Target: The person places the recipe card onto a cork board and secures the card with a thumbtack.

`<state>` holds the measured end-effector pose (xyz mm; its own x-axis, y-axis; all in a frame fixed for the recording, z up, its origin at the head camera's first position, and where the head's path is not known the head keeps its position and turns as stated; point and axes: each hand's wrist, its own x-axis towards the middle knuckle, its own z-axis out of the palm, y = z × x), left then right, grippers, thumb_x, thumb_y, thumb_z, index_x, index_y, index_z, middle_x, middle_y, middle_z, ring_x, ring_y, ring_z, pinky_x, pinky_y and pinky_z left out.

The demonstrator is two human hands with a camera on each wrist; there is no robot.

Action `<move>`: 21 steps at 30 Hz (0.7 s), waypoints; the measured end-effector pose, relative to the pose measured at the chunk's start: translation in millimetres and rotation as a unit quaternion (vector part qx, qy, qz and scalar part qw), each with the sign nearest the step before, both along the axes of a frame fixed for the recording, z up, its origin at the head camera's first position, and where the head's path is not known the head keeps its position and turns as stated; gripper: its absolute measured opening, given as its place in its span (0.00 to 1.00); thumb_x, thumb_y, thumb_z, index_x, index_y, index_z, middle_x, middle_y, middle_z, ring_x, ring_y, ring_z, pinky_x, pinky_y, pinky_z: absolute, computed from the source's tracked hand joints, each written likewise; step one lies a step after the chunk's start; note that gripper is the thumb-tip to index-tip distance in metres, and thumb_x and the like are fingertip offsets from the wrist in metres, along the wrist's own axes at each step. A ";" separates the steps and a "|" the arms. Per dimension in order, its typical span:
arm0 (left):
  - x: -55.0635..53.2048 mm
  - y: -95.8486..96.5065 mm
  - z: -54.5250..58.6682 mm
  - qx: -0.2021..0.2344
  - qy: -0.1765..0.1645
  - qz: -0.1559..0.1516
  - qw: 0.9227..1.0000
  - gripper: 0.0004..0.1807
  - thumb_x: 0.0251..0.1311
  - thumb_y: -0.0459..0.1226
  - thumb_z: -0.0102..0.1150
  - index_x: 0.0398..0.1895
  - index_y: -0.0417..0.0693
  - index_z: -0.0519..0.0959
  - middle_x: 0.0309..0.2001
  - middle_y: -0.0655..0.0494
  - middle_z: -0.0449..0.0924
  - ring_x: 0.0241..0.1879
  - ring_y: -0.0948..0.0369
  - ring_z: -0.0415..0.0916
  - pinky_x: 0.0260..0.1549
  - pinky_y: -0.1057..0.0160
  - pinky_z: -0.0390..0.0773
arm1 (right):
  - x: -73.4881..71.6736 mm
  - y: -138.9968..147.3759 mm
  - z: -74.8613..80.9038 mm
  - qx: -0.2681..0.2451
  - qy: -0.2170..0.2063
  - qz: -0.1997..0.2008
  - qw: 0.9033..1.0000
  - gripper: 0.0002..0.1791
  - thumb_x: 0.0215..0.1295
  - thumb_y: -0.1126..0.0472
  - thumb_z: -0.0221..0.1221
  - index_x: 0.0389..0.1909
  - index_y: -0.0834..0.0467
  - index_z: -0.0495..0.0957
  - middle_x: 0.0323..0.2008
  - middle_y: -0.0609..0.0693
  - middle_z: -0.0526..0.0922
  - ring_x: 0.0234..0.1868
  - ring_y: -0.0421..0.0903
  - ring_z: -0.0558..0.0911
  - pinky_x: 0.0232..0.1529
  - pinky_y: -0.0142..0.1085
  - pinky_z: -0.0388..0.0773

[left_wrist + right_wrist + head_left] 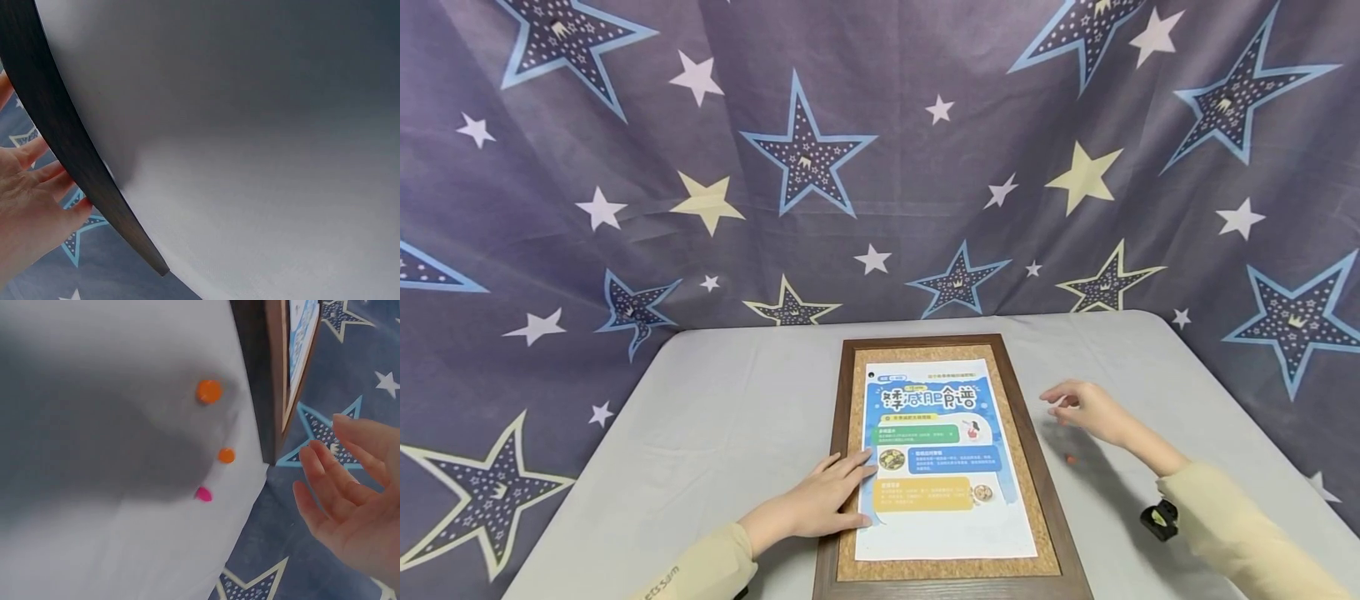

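Observation:
A printed sheet [937, 533] with blue, green and yellow panels and Chinese lettering lies on a cork board [947, 570] in a brown wooden frame [1037, 467]. A small dark round pin [871, 375] sits at the sheet's upper left corner. My left hand [820, 500] rests across the frame's left side, with fingertips on the sheet's left edge. My right hand [1086, 408] hovers right of the board, its fingers loosely bent and thumb apart from them in the right wrist view; I see nothing held.
On the grey tabletop [722, 417], right of the board, lie small orange pieces [209, 392] and a pink one [204, 494]; their exact kind is unclear. In the head view one reddish piece [1071, 458] shows below the right hand. A star-patterned curtain [895, 167] hangs behind the table.

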<state>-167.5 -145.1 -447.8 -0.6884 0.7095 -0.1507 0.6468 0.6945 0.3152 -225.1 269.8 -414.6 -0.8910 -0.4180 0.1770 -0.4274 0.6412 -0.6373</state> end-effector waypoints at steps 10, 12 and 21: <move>0.4 -0.3 0.7 0.007 0.002 -0.004 1.000 0.38 0.57 0.57 0.46 0.64 0.43 0.57 0.67 0.44 0.47 0.66 0.51 0.46 0.61 0.45 0.45 | 3.4 19.4 -6.4 0.023 0.009 -0.021 0.999 0.11 0.51 0.76 0.54 0.37 0.74 0.76 0.33 0.64 0.77 0.27 0.47 0.79 0.24 0.29 0.76; 0.4 -0.3 0.6 0.005 -0.001 -0.002 1.000 0.38 0.57 0.57 0.46 0.65 0.44 0.57 0.67 0.45 0.46 0.66 0.52 0.46 0.61 0.45 0.44 | 3.8 22.7 -8.1 0.030 0.018 -0.028 0.999 0.10 0.50 0.76 0.56 0.36 0.73 0.77 0.32 0.62 0.78 0.26 0.43 0.79 0.25 0.29 0.75; -0.6 -0.1 -0.6 0.001 -0.001 0.002 1.000 0.38 0.57 0.57 0.46 0.65 0.45 0.56 0.68 0.46 0.46 0.66 0.53 0.45 0.62 0.46 0.44 | 3.4 34.8 -15.7 0.048 0.000 -0.038 0.998 0.10 0.49 0.74 0.57 0.35 0.72 0.77 0.27 0.57 0.79 0.25 0.41 0.78 0.26 0.29 0.76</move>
<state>-168.1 -145.2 -448.4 -0.6903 0.7076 -0.1512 0.6436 0.6959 0.3185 -221.7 304.6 -430.3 -0.9209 -0.3640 0.1396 -0.3751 0.7296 -0.5718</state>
